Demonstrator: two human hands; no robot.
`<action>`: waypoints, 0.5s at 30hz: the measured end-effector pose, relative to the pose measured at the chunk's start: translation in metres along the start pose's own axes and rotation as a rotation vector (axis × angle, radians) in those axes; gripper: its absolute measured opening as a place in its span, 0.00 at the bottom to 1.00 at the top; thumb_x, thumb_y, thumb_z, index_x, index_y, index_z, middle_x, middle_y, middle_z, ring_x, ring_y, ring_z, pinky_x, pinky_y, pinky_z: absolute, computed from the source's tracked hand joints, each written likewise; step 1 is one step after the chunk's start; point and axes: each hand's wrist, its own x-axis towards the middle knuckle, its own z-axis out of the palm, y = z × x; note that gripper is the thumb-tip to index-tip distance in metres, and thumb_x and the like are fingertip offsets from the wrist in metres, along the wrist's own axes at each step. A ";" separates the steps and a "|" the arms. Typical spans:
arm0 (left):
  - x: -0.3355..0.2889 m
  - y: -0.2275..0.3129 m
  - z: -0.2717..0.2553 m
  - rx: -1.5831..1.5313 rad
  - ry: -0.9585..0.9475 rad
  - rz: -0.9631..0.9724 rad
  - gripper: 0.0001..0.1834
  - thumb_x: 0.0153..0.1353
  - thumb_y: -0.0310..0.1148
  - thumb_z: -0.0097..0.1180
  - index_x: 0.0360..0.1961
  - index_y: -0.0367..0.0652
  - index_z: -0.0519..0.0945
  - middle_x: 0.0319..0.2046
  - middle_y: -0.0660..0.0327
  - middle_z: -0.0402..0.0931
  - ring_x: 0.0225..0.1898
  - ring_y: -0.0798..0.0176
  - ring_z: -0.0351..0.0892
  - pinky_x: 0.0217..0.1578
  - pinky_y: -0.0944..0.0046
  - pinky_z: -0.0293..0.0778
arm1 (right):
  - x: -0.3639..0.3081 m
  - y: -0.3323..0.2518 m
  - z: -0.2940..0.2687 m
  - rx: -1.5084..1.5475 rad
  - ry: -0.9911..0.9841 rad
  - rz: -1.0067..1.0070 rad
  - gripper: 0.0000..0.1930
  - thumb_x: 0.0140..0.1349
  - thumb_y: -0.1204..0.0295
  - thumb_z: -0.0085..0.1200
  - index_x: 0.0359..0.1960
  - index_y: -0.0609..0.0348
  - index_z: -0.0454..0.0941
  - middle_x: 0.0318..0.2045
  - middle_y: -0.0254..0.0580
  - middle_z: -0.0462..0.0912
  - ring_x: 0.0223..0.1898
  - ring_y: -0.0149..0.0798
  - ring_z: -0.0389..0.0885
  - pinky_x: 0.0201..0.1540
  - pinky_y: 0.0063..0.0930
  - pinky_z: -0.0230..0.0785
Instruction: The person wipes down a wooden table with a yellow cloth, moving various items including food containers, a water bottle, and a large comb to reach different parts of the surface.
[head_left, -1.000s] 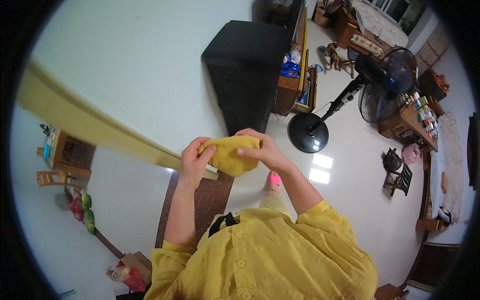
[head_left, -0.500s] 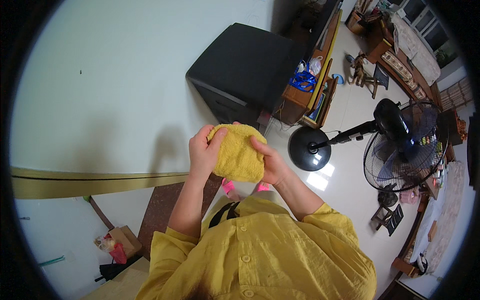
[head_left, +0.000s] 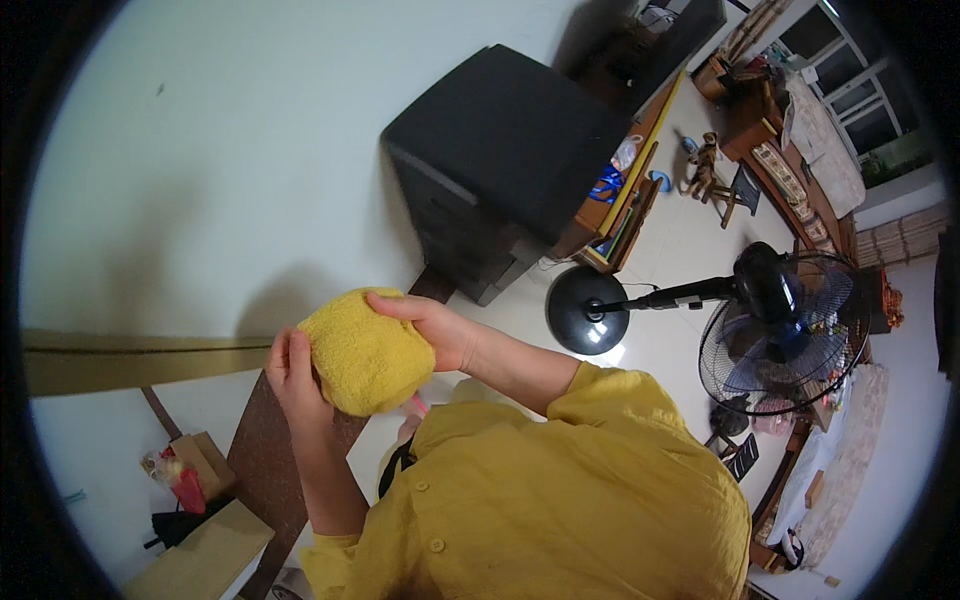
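Note:
Between my two hands is a folded yellow terry towel, bunched into a rounded pad and held up in front of my body. My left hand grips its left edge, the thumb against the cloth. On the right side, my right hand holds it with the thumb lying over the top; the other fingers are hidden behind the towel. A tall black cabinet-like box stands against the pale wall just beyond my hands.
A black standing fan on a round base stands to the right on shiny tiles. Wooden drawers hang open beyond the box. At lower left are a cardboard box and a brown threshold strip. A small folding stool sits farther off.
Both hands have carried the towel left and slightly down, and it now looks plumper and turned. My view and body have swung toward the left.

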 end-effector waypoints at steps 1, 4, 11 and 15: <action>-0.002 0.005 -0.014 -0.002 0.009 0.006 0.10 0.63 0.34 0.52 0.37 0.35 0.76 0.32 0.63 0.75 0.34 0.71 0.73 0.35 0.70 0.70 | 0.007 0.008 0.006 0.025 -0.078 0.057 0.24 0.65 0.59 0.49 0.57 0.63 0.66 0.53 0.48 0.74 0.53 0.42 0.75 0.57 0.37 0.67; -0.008 0.022 -0.046 -0.031 -0.233 0.127 0.17 0.60 0.39 0.55 0.41 0.35 0.73 0.37 0.59 0.75 0.38 0.66 0.74 0.42 0.64 0.71 | 0.023 0.034 0.019 0.018 -0.066 0.103 0.25 0.65 0.58 0.48 0.58 0.63 0.65 0.54 0.47 0.73 0.53 0.42 0.74 0.57 0.37 0.67; -0.002 0.051 -0.184 -0.164 -0.148 0.111 0.14 0.60 0.33 0.54 0.42 0.34 0.72 0.38 0.56 0.75 0.40 0.62 0.75 0.43 0.64 0.72 | 0.108 0.147 0.062 -0.074 -0.029 0.169 0.25 0.64 0.59 0.51 0.57 0.62 0.65 0.53 0.46 0.74 0.52 0.41 0.76 0.55 0.39 0.69; 0.007 0.086 -0.250 -0.131 0.056 0.047 0.10 0.59 0.28 0.54 0.41 0.35 0.75 0.34 0.61 0.75 0.36 0.68 0.75 0.40 0.68 0.72 | 0.156 0.203 0.088 -0.324 0.124 0.138 0.22 0.64 0.64 0.52 0.56 0.61 0.67 0.51 0.44 0.76 0.49 0.42 0.77 0.52 0.40 0.72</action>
